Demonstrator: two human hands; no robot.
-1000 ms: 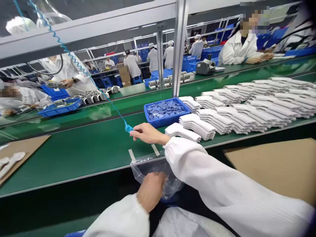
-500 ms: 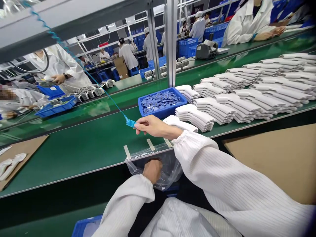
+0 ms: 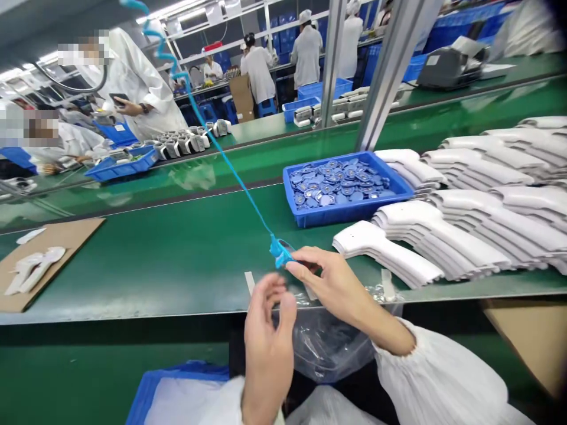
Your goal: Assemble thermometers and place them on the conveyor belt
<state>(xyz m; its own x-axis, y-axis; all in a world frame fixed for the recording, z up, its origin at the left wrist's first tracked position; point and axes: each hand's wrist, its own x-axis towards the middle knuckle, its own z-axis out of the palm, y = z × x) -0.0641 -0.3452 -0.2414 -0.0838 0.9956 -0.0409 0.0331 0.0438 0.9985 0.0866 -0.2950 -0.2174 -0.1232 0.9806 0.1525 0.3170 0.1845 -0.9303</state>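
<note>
My right hand (image 3: 330,277) pinches a light-blue wrist strap (image 3: 280,252) above the bench, with thumb and fingertips closed on it. From the strap a taut blue cord (image 3: 239,177) runs up to the left and turns to coils near the top. My left hand (image 3: 270,342) is just below and left of the strap, apart from it. Its fingers are curled and slightly blurred, with a gap to the thumb and nothing visible between them. Beneath both hands a clear plastic bag (image 3: 328,342) hangs from the bench edge, held by tape strips.
A blue tray (image 3: 305,219) of round blue pieces stands behind my right hand. Stacked white handle-shaped shells (image 3: 447,236) fill the right side. At left lies cardboard (image 3: 84,233) with white parts. A metal post (image 3: 390,77) rises behind the tray. Co-workers (image 3: 137,88) are across the bench.
My left hand has come up out of the plastic bag to beside the strap. My right hand still holds the strap. The view has shifted closer to the bench.
</note>
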